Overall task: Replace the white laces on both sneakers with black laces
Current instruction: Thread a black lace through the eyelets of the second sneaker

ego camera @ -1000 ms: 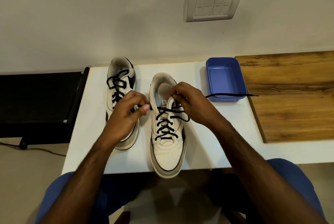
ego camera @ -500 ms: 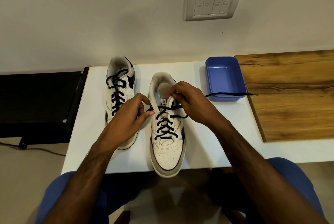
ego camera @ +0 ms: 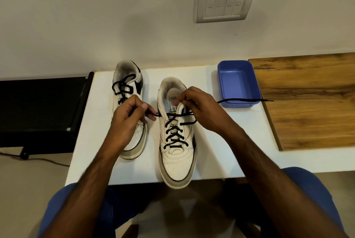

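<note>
1. Knees in blue trousers (ego camera: 63,207), bottom corners of the frame, below the table edge.
2. White table (ego camera: 215,153), centre of frame; bears both sneakers and the tray.
3. Near sneaker (ego camera: 177,161), centre; toe overhangs the table's near edge, heel away from the viewer. Black lace (ego camera: 173,136) crossed through its eyelets up to the tongue.
4. Left hand (ego camera: 125,120), left of centre, beside the near sneaker's collar; fingers curled, thumb and fingertips pinching one end of the black lace, drawn out to the left.
5. Right hand (ego camera: 201,109), centre, over the tongue; fingers curled, pinching the lace at the top eyelets. The other lace end runs right, across the tray's near rim, tip over the wooden board.
6. Far sneaker (ego camera: 132,141), left of centre, partly hidden behind the left hand; laced in black, loose loops at its collar.
7. Blue tray (ego camera: 238,82), right of centre, near the table's far edge.
8. Wooden board (ego camera: 311,99), right edge of frame.
9. Black stand (ego camera: 42,107), left edge.
10. Switch plate (ego camera: 224,3), on the wall, upper right.
</note>
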`<action>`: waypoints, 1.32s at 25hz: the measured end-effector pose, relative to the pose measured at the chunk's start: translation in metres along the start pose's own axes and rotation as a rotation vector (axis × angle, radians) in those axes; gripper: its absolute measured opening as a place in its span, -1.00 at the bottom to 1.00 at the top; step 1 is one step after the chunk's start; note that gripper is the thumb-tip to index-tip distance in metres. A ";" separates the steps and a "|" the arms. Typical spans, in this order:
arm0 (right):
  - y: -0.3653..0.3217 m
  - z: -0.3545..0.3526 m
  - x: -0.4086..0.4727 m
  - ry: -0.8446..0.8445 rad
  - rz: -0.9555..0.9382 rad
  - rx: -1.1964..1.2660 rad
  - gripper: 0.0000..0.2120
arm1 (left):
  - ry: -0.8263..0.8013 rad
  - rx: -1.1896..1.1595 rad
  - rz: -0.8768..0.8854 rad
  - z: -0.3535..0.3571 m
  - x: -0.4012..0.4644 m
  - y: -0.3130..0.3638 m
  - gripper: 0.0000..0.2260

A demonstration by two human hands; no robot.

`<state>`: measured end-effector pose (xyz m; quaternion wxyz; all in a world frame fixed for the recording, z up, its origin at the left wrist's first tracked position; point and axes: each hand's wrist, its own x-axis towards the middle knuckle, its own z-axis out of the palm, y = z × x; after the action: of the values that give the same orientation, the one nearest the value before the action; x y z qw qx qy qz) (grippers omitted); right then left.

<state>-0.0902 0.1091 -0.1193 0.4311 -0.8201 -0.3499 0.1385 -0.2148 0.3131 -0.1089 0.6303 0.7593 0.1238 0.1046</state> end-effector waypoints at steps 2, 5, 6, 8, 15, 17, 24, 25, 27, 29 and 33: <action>-0.001 0.000 0.000 0.004 -0.005 0.003 -0.72 | -0.003 0.140 -0.016 0.005 -0.002 0.000 -0.88; 0.000 0.001 0.000 0.013 -0.007 0.000 -0.73 | -0.064 0.431 0.048 0.007 -0.001 -0.006 -0.81; 0.000 0.002 0.000 0.013 -0.006 -0.001 -0.74 | -0.093 0.514 0.104 0.006 0.001 -0.009 -0.80; 0.001 0.001 0.000 0.009 -0.005 -0.001 -0.73 | -0.151 0.609 0.207 0.003 0.004 -0.015 -0.77; 0.000 0.002 0.001 0.016 -0.007 -0.016 -0.69 | 0.070 -0.104 0.075 -0.001 0.001 0.005 -0.86; 0.001 0.002 0.001 0.017 -0.011 -0.010 -0.68 | 0.077 -0.099 0.031 0.001 0.001 0.007 -0.88; 0.002 0.002 0.000 0.019 -0.033 0.008 -0.68 | -0.162 0.635 0.259 0.001 0.005 -0.020 -0.88; 0.002 0.002 0.000 0.020 -0.036 0.010 -0.68 | -0.143 0.591 0.256 0.002 0.005 -0.018 -0.86; 0.002 0.002 0.000 0.022 -0.037 0.008 -0.66 | -0.086 0.344 0.145 0.003 0.004 -0.012 -0.82; 0.004 0.001 0.000 0.021 -0.037 0.006 -0.65 | -0.035 -0.004 0.002 0.001 0.004 -0.007 -0.85; 0.005 0.003 0.000 0.026 -0.036 0.036 -0.67 | -0.020 -0.042 -0.073 -0.001 0.002 -0.005 -0.84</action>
<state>-0.0896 0.1088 -0.1247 0.4528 -0.8075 -0.3563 0.1263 -0.2136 0.3152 -0.1132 0.6508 0.7418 0.1429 0.0764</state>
